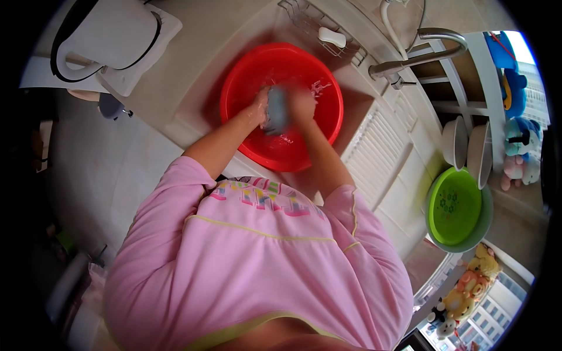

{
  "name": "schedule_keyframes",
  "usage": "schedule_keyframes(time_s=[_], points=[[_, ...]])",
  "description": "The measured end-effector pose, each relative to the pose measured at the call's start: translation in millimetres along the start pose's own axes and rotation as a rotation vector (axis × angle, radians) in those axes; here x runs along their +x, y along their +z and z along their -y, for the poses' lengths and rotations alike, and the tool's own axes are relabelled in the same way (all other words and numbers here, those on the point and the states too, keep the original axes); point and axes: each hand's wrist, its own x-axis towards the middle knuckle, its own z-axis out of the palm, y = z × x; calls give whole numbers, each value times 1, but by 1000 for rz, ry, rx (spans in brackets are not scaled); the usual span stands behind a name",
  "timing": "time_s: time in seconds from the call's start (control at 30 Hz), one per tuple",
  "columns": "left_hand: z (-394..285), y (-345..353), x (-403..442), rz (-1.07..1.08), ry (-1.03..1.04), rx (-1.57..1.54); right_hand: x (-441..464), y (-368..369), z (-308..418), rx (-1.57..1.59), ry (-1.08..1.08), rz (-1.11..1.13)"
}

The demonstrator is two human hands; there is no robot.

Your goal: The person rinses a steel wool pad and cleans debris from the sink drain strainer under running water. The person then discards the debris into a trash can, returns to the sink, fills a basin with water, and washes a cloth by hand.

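Sink (199,111), nearby faucet (418,57), red basin (275,161) — both hands (260,107) at blurred grey item (277,111)

- You wear a loose pink top (263,269) of smooth-looking fabric, with soft creases at the sides.
- Your left sleeve (167,202) and right sleeve (369,228) are the same pink and end around the elbows.
- Thin yellow-green piping (263,236) crosses your chest, and more runs along your right sleeve.
- Wider yellow-green trim (252,329) edges your neckline.
- Your front carries large lettering (266,200) in pink, yellow, blue and white, too distorted to read.
- Beside it sits a small patch of dark, fine stripes (241,179).
- Your left hand (259,109) is ungloved; your right hand (301,106) is blurred.
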Motion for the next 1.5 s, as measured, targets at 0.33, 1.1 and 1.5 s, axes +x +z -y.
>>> schedule_keyframes(time_s=[0.33,1.1,1.5], points=[[-6,-47,53,-389,785,923,-11,-19,-5,-127,-171,894],[-28,-62,40,-343,712,1199,0,53,5,-86,-680,315],[-20,-26,6,57,-205,121,-9,-71,47,1009,303,139]])
